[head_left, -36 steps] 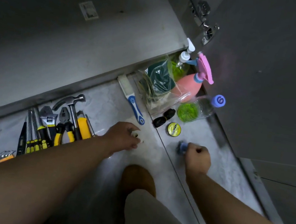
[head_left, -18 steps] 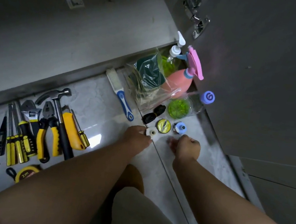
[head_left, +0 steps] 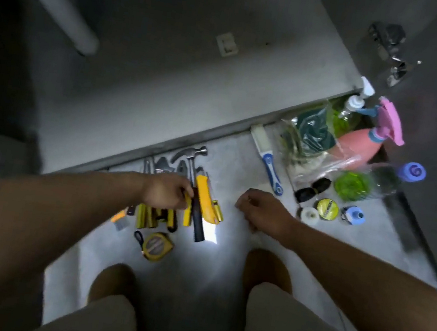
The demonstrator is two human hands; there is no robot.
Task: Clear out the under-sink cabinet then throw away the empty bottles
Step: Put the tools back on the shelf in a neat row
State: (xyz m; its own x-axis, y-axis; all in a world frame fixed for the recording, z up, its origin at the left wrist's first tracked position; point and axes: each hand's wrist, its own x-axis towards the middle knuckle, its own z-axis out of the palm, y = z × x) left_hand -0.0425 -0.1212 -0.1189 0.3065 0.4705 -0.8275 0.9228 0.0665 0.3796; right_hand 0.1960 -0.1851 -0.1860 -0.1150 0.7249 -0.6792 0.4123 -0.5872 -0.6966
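Near the open cabinet door stand a pink spray bottle (head_left: pixel 356 143) and a pump bottle (head_left: pixel 352 107) with green liquid. A clear bottle (head_left: pixel 385 180) with a blue cap lies on the floor beside them. My left hand (head_left: pixel 163 194) is over the row of tools, its curled fingers pinching the yellow handle of the pliers (head_left: pixel 187 210). My right hand (head_left: pixel 261 211) hovers above the bare floor, left of a white roll (head_left: pixel 309 215), with its fingers curled and nothing in them.
On the floor lie a hammer (head_left: pixel 193 156), a yellow utility knife (head_left: pixel 204 197), a tape measure (head_left: pixel 157 245), a blue-handled brush (head_left: pixel 269 161), a bag of sponges (head_left: pixel 309 139), a yellow-green tape roll (head_left: pixel 327 208) and a small blue item (head_left: pixel 354 215). My knees are below.
My left hand left the white roll and moved left onto the tools. My right hand drew back left from the small blue item. The view swung left.
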